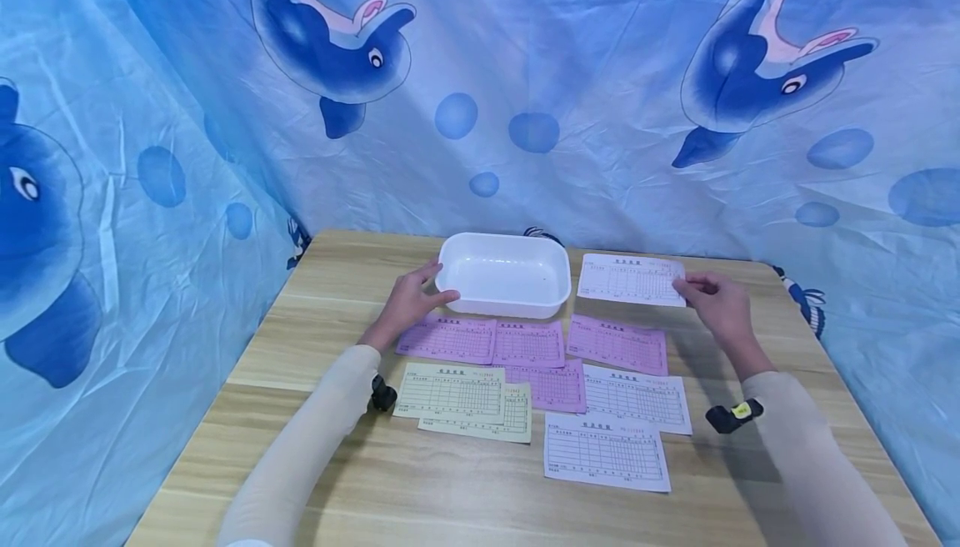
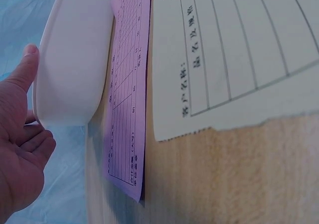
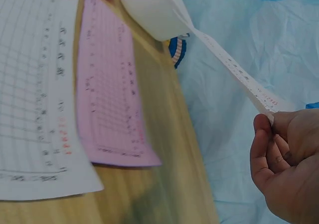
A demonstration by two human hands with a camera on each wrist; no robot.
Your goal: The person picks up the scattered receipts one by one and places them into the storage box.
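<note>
My right hand [image 1: 720, 307] pinches the right end of a white receipt slip [image 1: 630, 278] between thumb and fingers. The slip is raised above the table, right of a white plastic tub [image 1: 504, 311]; in the right wrist view it appears nearly edge-on [image 3: 234, 69]. Around the tub's left end, my left hand [image 1: 408, 303] holds it, thumb at the near side and fingers at the far side. In the left wrist view, the fingers [image 2: 37, 139] curl beside the tub's wall [image 2: 75, 64]. The tub's inside shows no slips.
On the wooden table [image 1: 360, 480], several pink slips [image 1: 618, 345] lie in front of the tub. Two overlapping pale yellow slips [image 1: 448, 393] lie nearer on the left, two white slips [image 1: 606, 454] on the right. A blue dolphin-print cloth [image 1: 525, 47] hangs behind the table.
</note>
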